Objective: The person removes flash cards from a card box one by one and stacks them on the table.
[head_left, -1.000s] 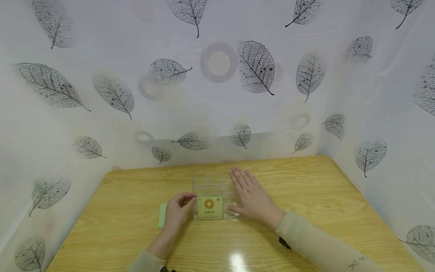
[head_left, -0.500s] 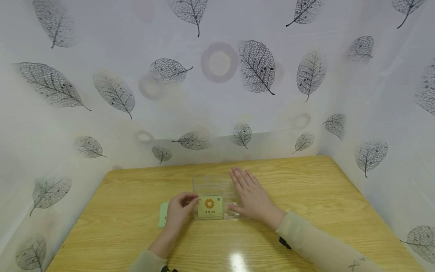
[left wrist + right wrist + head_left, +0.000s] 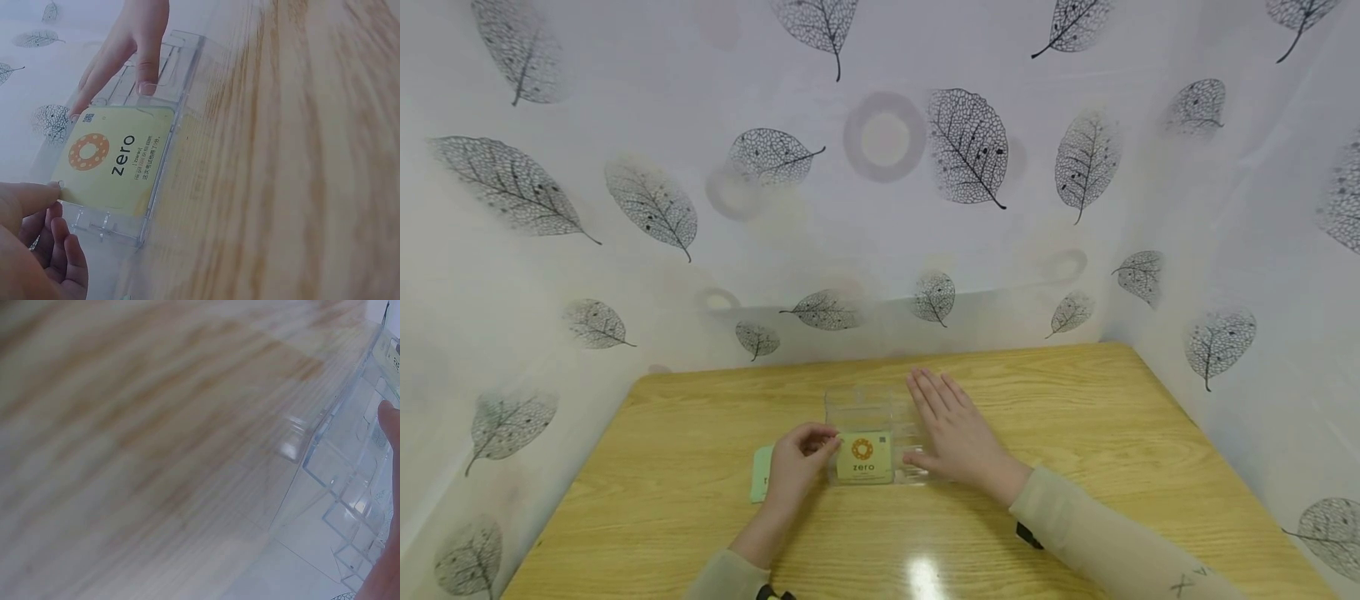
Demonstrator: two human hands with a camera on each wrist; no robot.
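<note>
A pale yellow flashcard printed "zero" with an orange ring lies in the left part of a clear plastic case. My left hand pinches the card at its left edge, the thumb on the upper face near a corner. In the left wrist view the other fingers curl loosely below the thumb. My right hand rests on the right part of the case with its fingers straight and the thumb out to the side. Clear ridges of the case show beside that thumb in the right wrist view.
A light green card lies on the wooden table, partly behind my left hand. Leaf-patterned sheeting closes off the back and both sides of the table.
My left hand has shifted slightly to the right, and a bit more of the green card and its lettering shows. The right hand stays in place on the case.
</note>
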